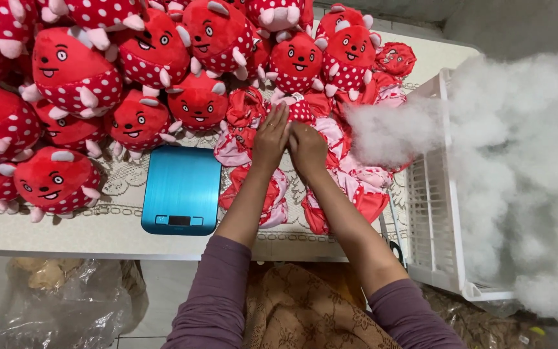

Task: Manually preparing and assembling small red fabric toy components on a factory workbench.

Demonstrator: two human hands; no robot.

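While we look down at the blue scale on the table, we see both our hands just to its right. Our left hand and our right hand touch each other, side by side. They press on a flat red toy skin with white dots, up and to the right of the scale. The fingers of both hands are bent and close together, and they seem to pinch the red cloth, but we cannot see the tips well. More flat red and pink skins lie in a heap right of the scale, under our hands. Round stuffed red toys with faces sit in a big pile above and left of the scale. Far right of the scale stands a white basket with fluffy white stuffing spilling over it
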